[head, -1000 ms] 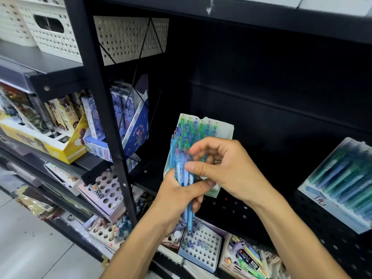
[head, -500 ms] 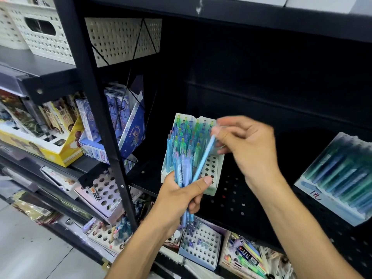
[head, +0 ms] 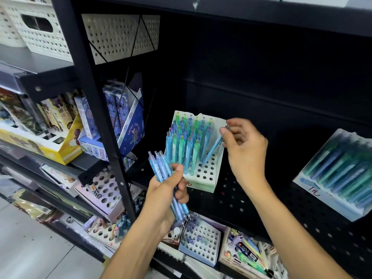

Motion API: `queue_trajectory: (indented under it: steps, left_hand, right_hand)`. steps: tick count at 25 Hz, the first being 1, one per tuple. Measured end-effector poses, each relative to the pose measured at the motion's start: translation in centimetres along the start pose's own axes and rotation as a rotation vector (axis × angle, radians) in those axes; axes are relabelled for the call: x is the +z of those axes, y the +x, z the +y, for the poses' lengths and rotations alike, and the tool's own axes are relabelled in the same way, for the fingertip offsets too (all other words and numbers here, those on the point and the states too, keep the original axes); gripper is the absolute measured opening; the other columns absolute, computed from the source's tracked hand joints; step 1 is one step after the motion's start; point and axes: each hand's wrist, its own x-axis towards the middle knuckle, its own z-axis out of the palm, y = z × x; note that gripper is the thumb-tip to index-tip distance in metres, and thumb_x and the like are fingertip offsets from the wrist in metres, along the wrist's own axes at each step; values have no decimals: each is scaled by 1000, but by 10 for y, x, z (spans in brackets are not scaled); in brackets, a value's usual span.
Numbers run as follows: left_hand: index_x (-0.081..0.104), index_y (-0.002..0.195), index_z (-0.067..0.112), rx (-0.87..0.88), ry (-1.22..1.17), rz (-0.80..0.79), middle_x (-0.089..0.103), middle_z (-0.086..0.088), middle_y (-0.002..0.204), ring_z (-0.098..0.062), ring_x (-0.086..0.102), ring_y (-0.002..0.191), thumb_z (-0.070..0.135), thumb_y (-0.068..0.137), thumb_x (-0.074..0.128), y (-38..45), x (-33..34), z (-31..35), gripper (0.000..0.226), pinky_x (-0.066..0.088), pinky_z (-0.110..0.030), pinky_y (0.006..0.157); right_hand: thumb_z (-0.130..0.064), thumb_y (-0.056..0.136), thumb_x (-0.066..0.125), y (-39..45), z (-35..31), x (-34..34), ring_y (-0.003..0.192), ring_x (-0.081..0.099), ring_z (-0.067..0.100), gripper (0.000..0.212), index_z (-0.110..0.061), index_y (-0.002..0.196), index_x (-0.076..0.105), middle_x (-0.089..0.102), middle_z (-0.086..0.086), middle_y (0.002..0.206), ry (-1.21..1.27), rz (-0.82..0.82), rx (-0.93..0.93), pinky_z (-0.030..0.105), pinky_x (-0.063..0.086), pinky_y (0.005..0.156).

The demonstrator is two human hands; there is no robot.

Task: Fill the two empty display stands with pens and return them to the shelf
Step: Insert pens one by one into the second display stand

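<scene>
A white display stand (head: 207, 174) with rows of round holes sits on the black perforated shelf (head: 251, 200). Blue and green pens fill its left and back rows; holes at its front right are bare. My right hand (head: 243, 146) pinches the top of a light blue pen (head: 212, 151), whose tip rests in a hole on the stand's right side. My left hand (head: 167, 194) grips a small bundle of blue pens (head: 161, 168) just in front of and left of the stand.
A second stand (head: 338, 178) full of blue-green pens stands at the shelf's right. Below lie more holed stands (head: 201, 240) and loose stationery. A black upright post (head: 104, 121) divides off left shelves with boxed goods and white baskets.
My right hand carried one pen from the bundle up and right, then lowered its tip into the stand. My left hand dropped slightly left with the remaining pens.
</scene>
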Motion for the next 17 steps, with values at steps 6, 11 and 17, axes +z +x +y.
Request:
queue_trajectory:
  steps: [6, 11, 17]
  left_hand:
    - [60, 104, 11, -122, -130, -27, 49, 1, 59, -7, 40, 45, 29, 79, 68, -2, 3, 4, 32, 39, -18, 43]
    - [58, 102, 14, -232, -320, -68, 47, 0, 63, -8, 38, 47, 14, 84, 62, -3, -1, 8, 18, 39, -18, 45]
    - [59, 108, 13, -235, -331, -86, 49, -1, 68, -10, 42, 52, 13, 86, 58, -6, 3, 9, 21, 43, -20, 48]
  right_hand:
    - [-20, 92, 71, 3, 1, 7, 80, 68, 8, 18, -19, 109, 67, 70, -7, 92, -64, -19, -38, 34, 61, 72]
    - [-20, 90, 72, 8, 3, 9, 78, 68, 6, 16, -17, 105, 68, 69, -8, 88, -122, -107, -19, 33, 61, 72]
    - [-27, 90, 73, 8, -5, 11, 72, 65, 10, 17, -20, 103, 65, 68, -9, 79, -361, -314, -75, 37, 57, 75]
